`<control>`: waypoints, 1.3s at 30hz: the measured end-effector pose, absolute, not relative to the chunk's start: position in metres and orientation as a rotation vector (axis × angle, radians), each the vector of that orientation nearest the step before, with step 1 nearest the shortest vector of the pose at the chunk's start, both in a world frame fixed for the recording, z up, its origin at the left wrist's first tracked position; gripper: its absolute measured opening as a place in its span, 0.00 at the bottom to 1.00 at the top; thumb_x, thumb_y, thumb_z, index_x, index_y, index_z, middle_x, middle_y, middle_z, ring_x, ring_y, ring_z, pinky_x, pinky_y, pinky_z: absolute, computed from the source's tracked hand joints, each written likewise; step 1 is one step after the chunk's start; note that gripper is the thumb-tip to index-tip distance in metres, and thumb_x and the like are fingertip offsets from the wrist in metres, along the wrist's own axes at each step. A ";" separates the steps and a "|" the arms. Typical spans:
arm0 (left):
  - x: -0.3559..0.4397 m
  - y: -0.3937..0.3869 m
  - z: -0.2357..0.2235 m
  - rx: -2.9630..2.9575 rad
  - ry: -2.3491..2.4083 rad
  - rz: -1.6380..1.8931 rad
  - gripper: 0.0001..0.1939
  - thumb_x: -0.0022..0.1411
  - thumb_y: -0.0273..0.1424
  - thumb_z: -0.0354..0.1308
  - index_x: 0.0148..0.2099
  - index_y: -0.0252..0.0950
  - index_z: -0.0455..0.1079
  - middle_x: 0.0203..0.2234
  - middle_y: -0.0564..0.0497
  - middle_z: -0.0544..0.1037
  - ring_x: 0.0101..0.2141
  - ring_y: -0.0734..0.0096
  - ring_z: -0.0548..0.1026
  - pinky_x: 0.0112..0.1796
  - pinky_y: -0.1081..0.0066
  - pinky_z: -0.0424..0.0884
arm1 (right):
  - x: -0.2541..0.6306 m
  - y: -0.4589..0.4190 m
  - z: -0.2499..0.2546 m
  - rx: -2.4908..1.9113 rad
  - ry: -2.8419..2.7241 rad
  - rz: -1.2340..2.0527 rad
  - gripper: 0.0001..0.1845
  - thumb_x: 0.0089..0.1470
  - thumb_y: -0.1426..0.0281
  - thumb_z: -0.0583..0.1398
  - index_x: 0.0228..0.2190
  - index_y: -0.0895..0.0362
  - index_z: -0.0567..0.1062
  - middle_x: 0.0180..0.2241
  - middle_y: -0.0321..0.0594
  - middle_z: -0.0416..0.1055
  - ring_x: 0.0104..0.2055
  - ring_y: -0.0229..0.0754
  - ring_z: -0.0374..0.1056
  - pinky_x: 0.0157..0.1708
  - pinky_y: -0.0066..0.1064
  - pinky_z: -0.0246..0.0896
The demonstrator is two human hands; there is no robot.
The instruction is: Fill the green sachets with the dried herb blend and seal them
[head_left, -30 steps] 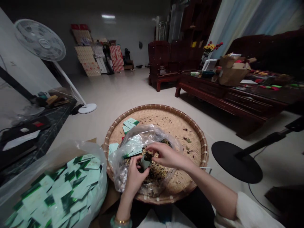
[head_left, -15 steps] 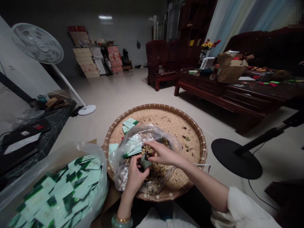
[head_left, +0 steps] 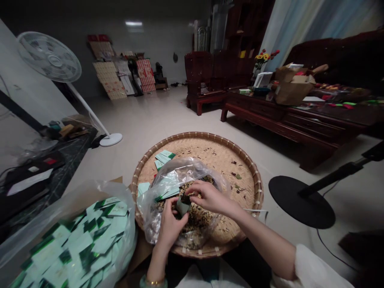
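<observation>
Round brown bamboo tray (head_left: pixel 229 154); left hand (head_left: pixel 173 221) grasps 1 pale-green paper sachet (head_left: pixel 183 207); right hand (head_left: pixel 209 197) has curled beside it, grip unclear; work apparently continues.

held sachet (head_left: pixel 182 207): partly hidden by left hand (head_left: pixel 173 222) | packet bag (head_left: pixel 130 226): cut off

Clearance: my right hand (head_left: pixel 210 196) can pass rightward over the woven tray (head_left: pixel 228 160), where low leaf scraps (head_left: pixel 238 176) lie. Obstructions: my left hand (head_left: pixel 174 220), gripping the small packet (head_left: pixel 183 207), blocks leftward travel; the clear bag (head_left: pixel 192 163) stands raised just ahead. The tray's rim (head_left: pixel 258 192) bounds low sideways movement.
</observation>
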State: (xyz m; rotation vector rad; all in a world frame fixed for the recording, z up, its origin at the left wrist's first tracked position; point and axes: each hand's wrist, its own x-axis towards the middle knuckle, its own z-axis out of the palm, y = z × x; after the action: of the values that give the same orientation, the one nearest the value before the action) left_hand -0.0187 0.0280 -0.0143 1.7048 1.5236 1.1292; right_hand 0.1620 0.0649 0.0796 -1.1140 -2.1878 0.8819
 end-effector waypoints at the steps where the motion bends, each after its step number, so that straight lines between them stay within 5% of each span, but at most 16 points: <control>1: -0.019 0.028 -0.015 1.700 1.523 1.134 0.20 0.48 0.29 0.60 0.45 0.36 0.62 0.39 0.48 0.70 0.40 0.63 0.72 0.35 0.65 0.71 | 0.163 0.065 0.078 -1.133 -2.196 0.881 0.14 0.49 0.77 0.60 0.39 0.57 0.76 0.39 0.43 0.72 0.36 0.40 0.70 0.39 0.32 0.64; 5: -0.020 0.026 -0.016 1.690 1.519 1.143 0.20 0.48 0.29 0.60 0.45 0.36 0.63 0.39 0.47 0.71 0.39 0.63 0.72 0.35 0.65 0.72 | 0.161 0.064 0.067 -1.087 -2.196 1.024 0.20 0.44 0.80 0.62 0.42 0.58 0.74 0.38 0.41 0.73 0.32 0.37 0.69 0.35 0.28 0.64; 10: -0.020 0.025 -0.015 1.662 1.512 1.170 0.20 0.47 0.29 0.61 0.45 0.36 0.63 0.39 0.48 0.71 0.39 0.62 0.73 0.35 0.65 0.72 | 0.152 0.063 0.059 -1.145 -2.041 1.080 0.09 0.47 0.81 0.59 0.30 0.59 0.77 0.26 0.37 0.75 0.29 0.37 0.70 0.30 0.25 0.62; 17: -0.017 0.025 -0.015 1.669 1.518 1.157 0.20 0.46 0.28 0.60 0.44 0.36 0.64 0.39 0.47 0.71 0.40 0.62 0.72 0.36 0.65 0.71 | 0.151 0.060 0.061 -1.157 -2.206 0.871 0.06 0.52 0.73 0.60 0.29 0.58 0.78 0.29 0.38 0.73 0.32 0.38 0.67 0.34 0.26 0.58; 22: -0.019 0.027 -0.017 1.656 1.534 1.182 0.20 0.47 0.30 0.61 0.44 0.36 0.64 0.38 0.48 0.71 0.39 0.62 0.73 0.35 0.65 0.72 | 0.162 0.057 0.072 -1.148 -2.235 0.867 0.13 0.60 0.67 0.54 0.33 0.57 0.78 0.33 0.40 0.71 0.35 0.38 0.66 0.37 0.28 0.58; 27: -0.026 0.028 -0.021 1.590 1.578 1.228 0.22 0.48 0.32 0.61 0.46 0.36 0.62 0.39 0.47 0.71 0.38 0.63 0.74 0.35 0.64 0.73 | 0.180 0.057 0.072 -1.357 -2.240 0.924 0.10 0.55 0.68 0.58 0.28 0.58 0.78 0.28 0.40 0.73 0.29 0.39 0.67 0.30 0.28 0.58; 31: -0.021 0.027 -0.019 1.665 1.546 1.203 0.20 0.48 0.30 0.60 0.45 0.36 0.63 0.39 0.47 0.71 0.39 0.62 0.73 0.36 0.64 0.73 | 0.175 0.052 0.074 -1.260 -2.043 0.948 0.10 0.57 0.71 0.55 0.37 0.56 0.77 0.34 0.39 0.73 0.34 0.39 0.68 0.34 0.27 0.61; 36: -0.016 0.025 -0.015 1.725 1.534 1.192 0.20 0.47 0.28 0.60 0.44 0.37 0.64 0.39 0.47 0.71 0.40 0.61 0.73 0.35 0.64 0.73 | 0.162 0.046 0.070 -1.134 -2.258 0.902 0.20 0.50 0.70 0.63 0.46 0.52 0.74 0.39 0.42 0.69 0.40 0.42 0.67 0.41 0.30 0.61; 39: -0.017 0.024 -0.015 1.755 1.533 1.178 0.20 0.47 0.28 0.60 0.45 0.37 0.64 0.39 0.46 0.71 0.41 0.60 0.72 0.35 0.63 0.72 | 0.158 0.047 0.061 -1.129 -2.260 0.895 0.14 0.50 0.73 0.63 0.41 0.54 0.77 0.36 0.40 0.71 0.37 0.40 0.68 0.37 0.27 0.61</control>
State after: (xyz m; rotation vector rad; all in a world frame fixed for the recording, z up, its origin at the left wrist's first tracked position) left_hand -0.0165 0.0241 -0.0146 1.7553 1.5327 1.1785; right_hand 0.1584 0.0474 0.0614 -1.1290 -2.2599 0.8954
